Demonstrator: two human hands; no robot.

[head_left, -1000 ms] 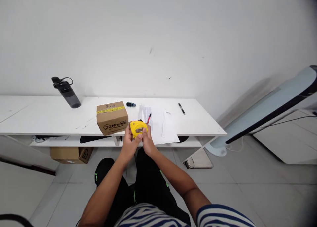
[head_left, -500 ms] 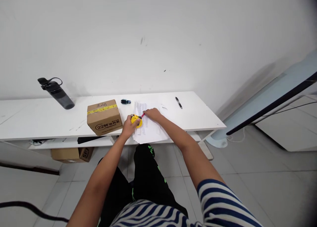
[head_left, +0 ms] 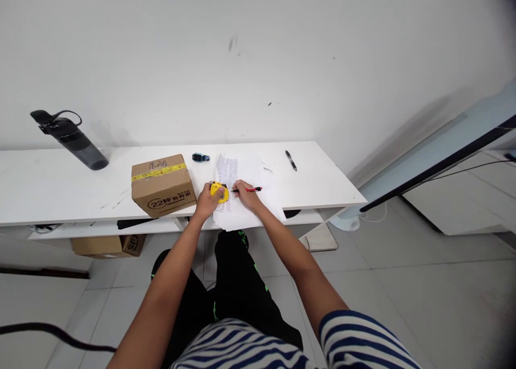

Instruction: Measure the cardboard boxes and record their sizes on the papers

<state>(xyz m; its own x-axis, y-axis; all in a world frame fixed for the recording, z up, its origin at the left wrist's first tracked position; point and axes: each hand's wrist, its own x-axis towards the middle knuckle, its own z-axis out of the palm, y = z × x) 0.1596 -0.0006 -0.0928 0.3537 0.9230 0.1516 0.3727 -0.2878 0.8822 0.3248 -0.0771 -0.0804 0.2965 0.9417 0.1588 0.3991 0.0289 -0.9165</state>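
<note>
My left hand (head_left: 207, 200) is closed around a yellow tape measure (head_left: 220, 193), held just above the paper's left side. In my right hand (head_left: 245, 193) is a red and black pen (head_left: 253, 189), lying nearly level, its dark tip pointing left toward the tape measure. Under both hands lies a stack of white paper sheets (head_left: 258, 218). Dense handwriting covers the left part of the top sheet. A cardboard box (head_left: 163, 186) with yellow tape and printed characters sits just left of my left hand.
On the white shelf top (head_left: 314, 186) are a dark watch (head_left: 200, 157), a black pen (head_left: 291, 160) and a dark water bottle (head_left: 78, 143). Another cardboard box (head_left: 100, 246) rests below the shelf. A pale, tall appliance (head_left: 427, 143) leans into view at right.
My right hand has turned the pen so it points left, its red end now to the right. The tape measure stays in my left hand. The view has shifted slightly.
</note>
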